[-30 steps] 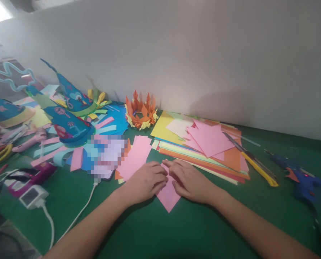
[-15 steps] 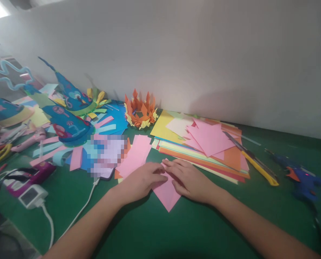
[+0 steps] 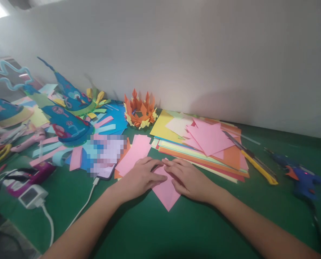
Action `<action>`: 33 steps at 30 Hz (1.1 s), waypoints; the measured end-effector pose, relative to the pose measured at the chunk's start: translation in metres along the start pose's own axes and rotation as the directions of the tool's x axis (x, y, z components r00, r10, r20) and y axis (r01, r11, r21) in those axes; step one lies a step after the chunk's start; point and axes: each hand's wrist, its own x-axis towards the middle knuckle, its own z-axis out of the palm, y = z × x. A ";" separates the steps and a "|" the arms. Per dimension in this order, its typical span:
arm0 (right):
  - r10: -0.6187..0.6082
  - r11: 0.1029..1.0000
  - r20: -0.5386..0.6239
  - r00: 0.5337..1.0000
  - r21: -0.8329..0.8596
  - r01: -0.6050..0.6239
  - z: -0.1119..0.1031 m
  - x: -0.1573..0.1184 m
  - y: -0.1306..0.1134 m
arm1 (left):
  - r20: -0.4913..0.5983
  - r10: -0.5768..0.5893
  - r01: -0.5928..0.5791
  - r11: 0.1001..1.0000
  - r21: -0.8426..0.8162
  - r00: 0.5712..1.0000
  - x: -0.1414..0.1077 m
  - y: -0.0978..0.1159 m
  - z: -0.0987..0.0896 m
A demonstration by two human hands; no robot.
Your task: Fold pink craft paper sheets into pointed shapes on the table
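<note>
Crowding the left side: blue cone hats (image 3: 73,124) with paper strips splayed at the brims, a pink glue gun (image 3: 32,140), a white charger (image 3: 33,196), and a phone (image 3: 106,172), partly pixelated, trailing a white cable (image 3: 88,196). Orange crown (image 3: 143,110) stands behind, near the wall (image 3: 230,54). Right of it, a stack of colored sheets (image 3: 230,162) with pink squares (image 3: 210,138) on top; its front edge is just beyond the right hand (image 3: 188,180). Yellow cutter (image 3: 257,167) overlaps the stack at its tip, handle end on the table (image 3: 160,237). Blue glue gun (image 3: 303,176) farther right, red light showing. Pink strips (image 3: 134,153) lie just behind the left hand (image 3: 141,178); can't tell if it touches them.

Materials: table smooth dark green, stack flat and uneven at the edges, crown pointed with yellow trim, hats tall and tapered.

Pink paper (image 3: 165,194) is on the table between both hands, matte, near corner pointing at the wearer. Hands cover its sides, so any fold there is hidden. Right hand unclenched, fingers laid across the paper. Left hand loose too, thumb apart from forefinger, fingertips at the paper's far end; no grasp visible.
</note>
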 end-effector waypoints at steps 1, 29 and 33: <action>0.000 1.000 -0.001 1.000 0.003 0.000 0.000 0.000 0.000 | 0.004 -0.003 0.003 1.000 0.011 1.000 0.000 0.000 0.000; -0.002 0.999 0.027 1.000 -0.037 0.003 0.000 -0.002 0.002 | 0.061 -0.079 0.081 0.996 -0.045 0.995 -0.009 0.003 -0.020; -0.011 0.999 0.014 1.000 -0.030 0.012 0.001 -0.002 0.003 | 0.048 -0.059 0.062 0.997 -0.056 0.997 -0.010 -0.001 -0.018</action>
